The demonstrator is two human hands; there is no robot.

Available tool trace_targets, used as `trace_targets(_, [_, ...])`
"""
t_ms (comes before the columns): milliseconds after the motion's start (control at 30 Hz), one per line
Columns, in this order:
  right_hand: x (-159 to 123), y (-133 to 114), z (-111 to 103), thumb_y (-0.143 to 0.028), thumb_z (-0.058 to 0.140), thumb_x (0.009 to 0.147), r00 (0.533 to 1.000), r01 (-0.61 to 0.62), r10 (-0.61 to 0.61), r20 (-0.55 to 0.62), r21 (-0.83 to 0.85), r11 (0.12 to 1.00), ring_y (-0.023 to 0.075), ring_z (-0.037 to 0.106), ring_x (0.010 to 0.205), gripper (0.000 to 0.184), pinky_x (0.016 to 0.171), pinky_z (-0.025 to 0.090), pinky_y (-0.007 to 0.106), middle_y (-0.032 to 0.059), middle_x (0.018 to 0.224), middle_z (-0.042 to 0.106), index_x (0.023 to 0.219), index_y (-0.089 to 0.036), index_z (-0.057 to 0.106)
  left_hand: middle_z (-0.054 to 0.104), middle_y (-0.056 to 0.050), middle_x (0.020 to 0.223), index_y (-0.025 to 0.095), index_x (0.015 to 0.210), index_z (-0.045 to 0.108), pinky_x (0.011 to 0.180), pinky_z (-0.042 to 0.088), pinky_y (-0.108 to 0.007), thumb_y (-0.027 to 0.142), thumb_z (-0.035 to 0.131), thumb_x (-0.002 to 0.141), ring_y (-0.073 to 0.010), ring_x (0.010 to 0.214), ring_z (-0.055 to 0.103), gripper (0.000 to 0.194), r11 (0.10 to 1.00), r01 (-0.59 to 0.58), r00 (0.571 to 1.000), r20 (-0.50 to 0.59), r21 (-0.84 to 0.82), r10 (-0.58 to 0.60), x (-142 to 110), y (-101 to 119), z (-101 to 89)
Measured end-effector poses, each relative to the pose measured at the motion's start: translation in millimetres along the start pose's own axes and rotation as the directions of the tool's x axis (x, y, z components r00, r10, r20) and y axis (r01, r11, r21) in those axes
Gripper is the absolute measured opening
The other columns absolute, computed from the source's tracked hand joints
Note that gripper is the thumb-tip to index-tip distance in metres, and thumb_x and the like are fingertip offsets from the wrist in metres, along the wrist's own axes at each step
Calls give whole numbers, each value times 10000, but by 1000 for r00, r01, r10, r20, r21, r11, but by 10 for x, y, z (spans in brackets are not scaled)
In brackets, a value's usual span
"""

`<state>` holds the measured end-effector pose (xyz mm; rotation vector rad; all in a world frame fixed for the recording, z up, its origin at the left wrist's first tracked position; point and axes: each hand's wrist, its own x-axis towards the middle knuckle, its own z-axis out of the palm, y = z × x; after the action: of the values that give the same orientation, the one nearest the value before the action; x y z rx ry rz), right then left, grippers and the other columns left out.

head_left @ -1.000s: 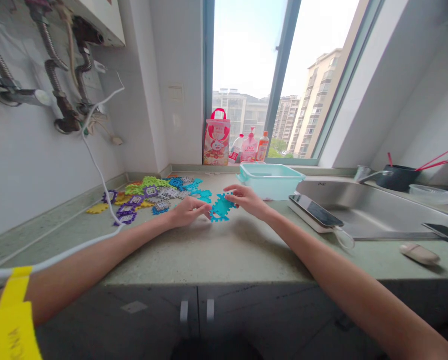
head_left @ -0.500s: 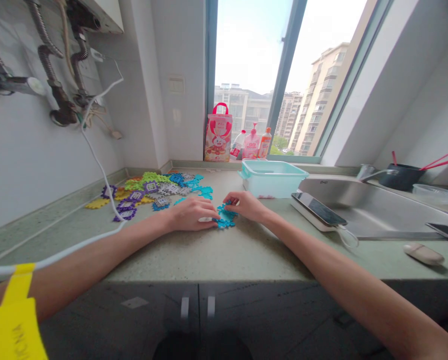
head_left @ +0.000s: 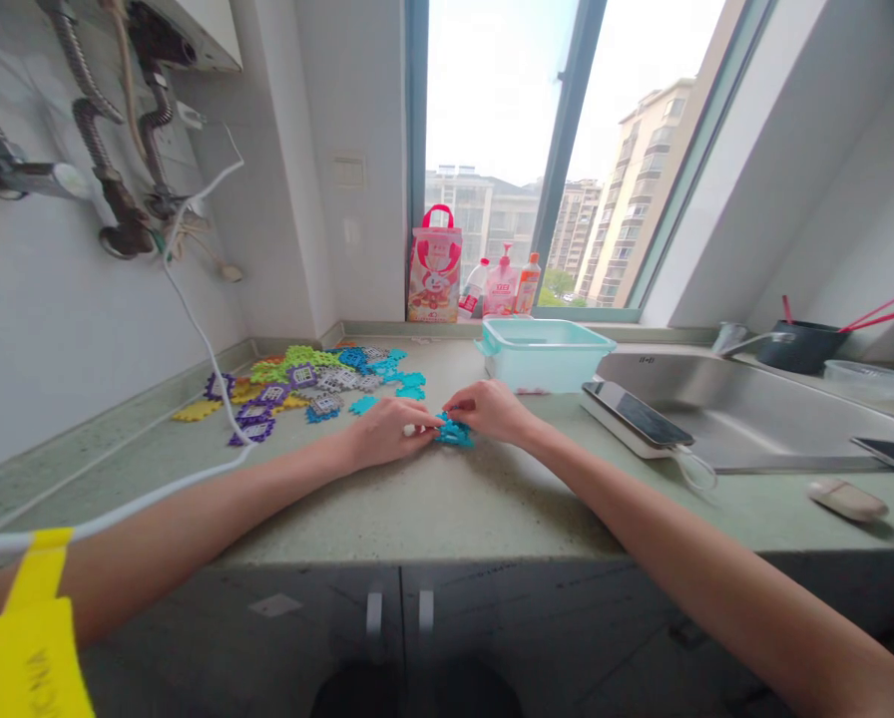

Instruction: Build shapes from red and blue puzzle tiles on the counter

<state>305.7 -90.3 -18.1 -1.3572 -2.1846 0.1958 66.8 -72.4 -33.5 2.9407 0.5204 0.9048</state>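
Around seven o'clock from the turquoise tub (head_left: 548, 371), the blue toothed pieces (head_left: 456, 432) sit pinched between left hand (head_left: 387, 431) at nine and right hand (head_left: 490, 410) near twelve, probably light, stiff plastic, best gripped by their edges.

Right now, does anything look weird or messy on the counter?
The phone looks a bit out of place: it lies beside the sink, where water might splash it. The white cable also crosses in front of purple pieces. I see nothing spilled.

3 bottles (head_left: 501, 289) beside a pink bag (head_left: 435, 277).
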Motion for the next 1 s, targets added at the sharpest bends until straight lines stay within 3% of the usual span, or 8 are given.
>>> trace_targets(267, [33, 79, 42, -216, 708, 847, 999, -38, 33, 30, 196, 980, 178, 706, 716, 196, 647, 485, 250, 39, 807, 807, 959, -169, 863, 753, -49, 876, 239, 1119, 817, 672, 492, -271, 242, 610, 1001, -183, 741, 685, 238, 984, -24, 998, 69, 178, 12, 2, 74, -28])
trace_targets(533, [8, 231, 187, -241, 702, 905, 996, 84, -75, -57, 185, 979, 196, 745, 790, 170, 767, 547, 280, 34, 923, 827, 985, -210, 848, 739, -54, 875, 229, 1112, 797, 683, 493, -275, 230, 585, 1013, -188, 760, 689, 234, 965, -43, 995, 103, 258, 17, 1, 125, -34])
trace_targets(733, [42, 256, 264, -340, 666, 963, 990, 136, -124, -70, 218, 966, 188, 732, 786, 232, 771, 559, 282, 32, 934, 817, 1100, -227, 816, 766, -73, 983, 235, 1242, 750, 873, 518, -352, 412, 574, 1052, -234, 936, 699, 314, 934, -130, 990, 94, 332, 105, 18, -64, -188])
trace_targets(867, [80, 330, 243, -540, 550, 1022, 996, 88, -73, -60, 309, 947, 202, 737, 831, 451, 791, 565, 311, 63, 1029, 813, 1286, -228, 741, 769, -100, 1119, 200, 1284, 723, 969, 514, -386, 368, 471, 1085, -248, 1056, 692, 363, 919, 80, 997, -30, 386, -74, -48, -449, -293])
trace_targets(1000, [147, 539, 233, -635, 409, 1042, 997, -12, 46, -65, 449, 893, 222, 738, 897, 599, 863, 569, 364, 110, 1059, 803, 1275, -181, 724, 685, -143, 1376, 157, 1374, 659, 1098, 465, -413, 357, 437, 1062, -277, 1274, 625, 432, 852, 305, 937, 26, 426, -348, -172, -852, -272])
